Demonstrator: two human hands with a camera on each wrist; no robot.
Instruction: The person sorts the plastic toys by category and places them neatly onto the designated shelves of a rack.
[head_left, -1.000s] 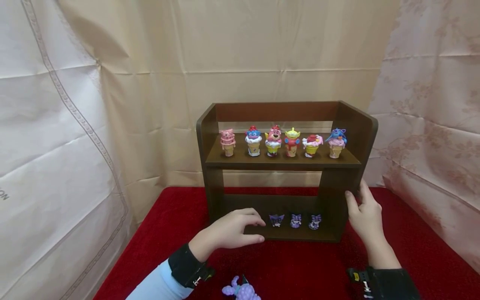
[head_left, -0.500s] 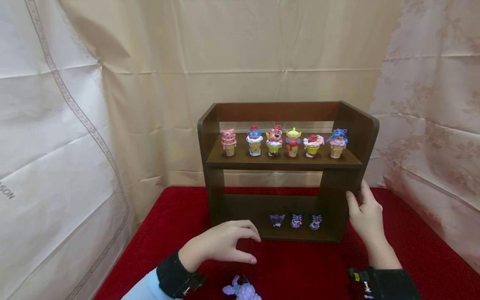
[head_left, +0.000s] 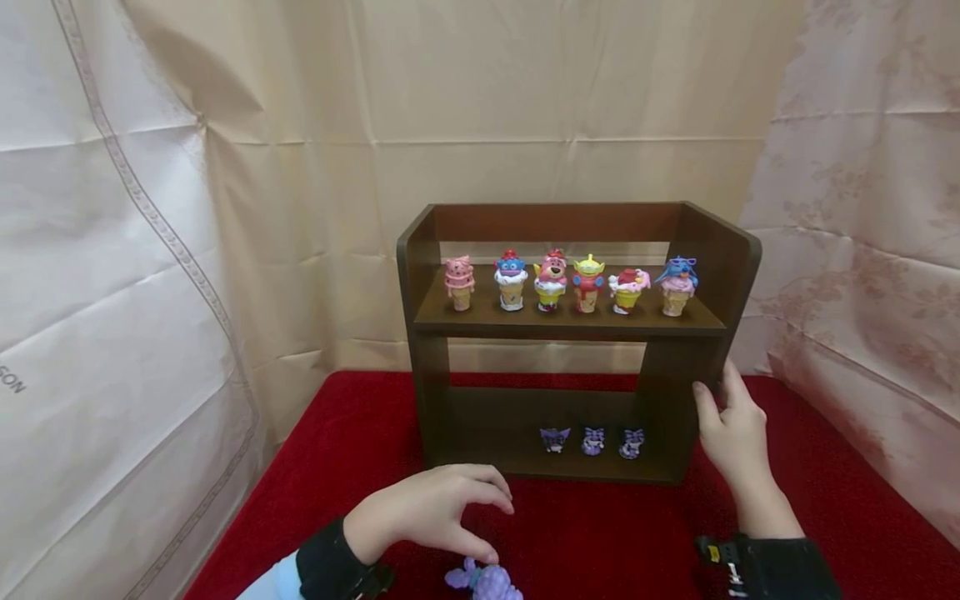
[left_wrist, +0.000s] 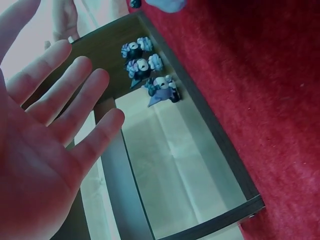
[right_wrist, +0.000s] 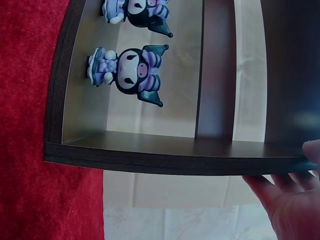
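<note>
A dark brown two-tier display shelf [head_left: 570, 328] stands on the red cloth. My right hand [head_left: 732, 437] grips its right side panel, thumb at the front edge and fingers along the outer face, as the right wrist view also shows. In front of the shelf my left hand [head_left: 435, 510] hovers with spread fingers and holds nothing; its palm fills the side of the left wrist view. Just below its thumb lies a purple figurine [head_left: 491, 582], cut by the frame edge. Three purple-and-black figurines [head_left: 592, 442] stand on the lower tier, toward the right.
Several ice-cream-cone figurines, among them a pink one [head_left: 460, 283] and a blue-topped one [head_left: 677, 286], stand in a row on the upper tier. Red cloth [head_left: 600, 533] covers the table. Beige curtain [head_left: 300, 208] hangs behind, with pale fabric at both sides.
My left hand has drawn back from the lower tier, toward me and slightly left, down to near the loose purple figurine. The right hand has kept its place on the side panel.
</note>
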